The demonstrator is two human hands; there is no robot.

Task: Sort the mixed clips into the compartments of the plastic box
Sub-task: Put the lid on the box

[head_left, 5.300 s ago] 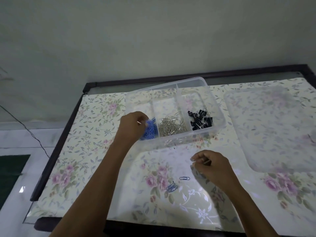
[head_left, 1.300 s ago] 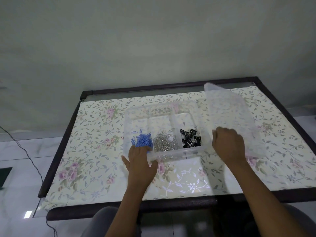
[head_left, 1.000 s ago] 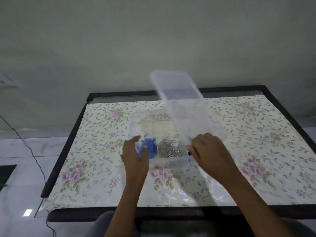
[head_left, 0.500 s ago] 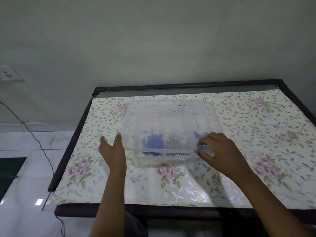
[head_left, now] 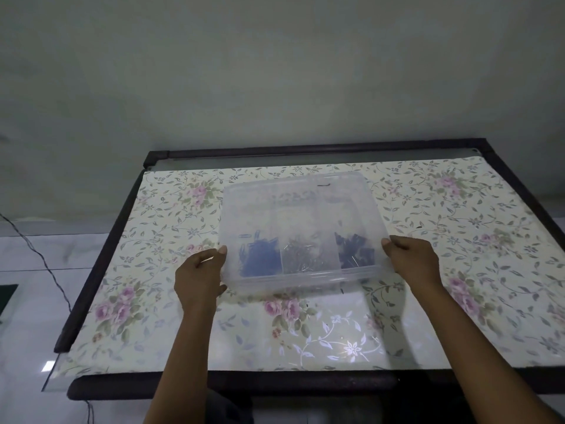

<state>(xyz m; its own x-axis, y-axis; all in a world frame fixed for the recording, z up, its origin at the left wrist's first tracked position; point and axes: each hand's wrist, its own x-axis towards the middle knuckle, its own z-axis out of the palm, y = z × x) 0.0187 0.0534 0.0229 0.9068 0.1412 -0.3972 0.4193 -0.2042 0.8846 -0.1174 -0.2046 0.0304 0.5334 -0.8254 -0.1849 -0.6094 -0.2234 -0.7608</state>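
Observation:
The clear plastic box [head_left: 298, 281] stands mid-table with its translucent lid [head_left: 293, 203] lying on top. Through the lid I see blue clips [head_left: 260, 260] in the left compartment, silver clips [head_left: 307, 255] in the middle one and black binder clips [head_left: 354, 250] in the right one. My left hand [head_left: 200, 275] grips the box's near left corner, thumb on the lid's edge. My right hand [head_left: 411, 260] grips the near right corner the same way.
The table [head_left: 183, 316] has a floral cover under glass and a dark frame; its far edge meets a plain wall. A black cable [head_left: 36, 252] runs over the white floor at the left.
My right hand carried the lid from the table's right side over the box and laid it on top. Both hands have moved to the box's near corners.

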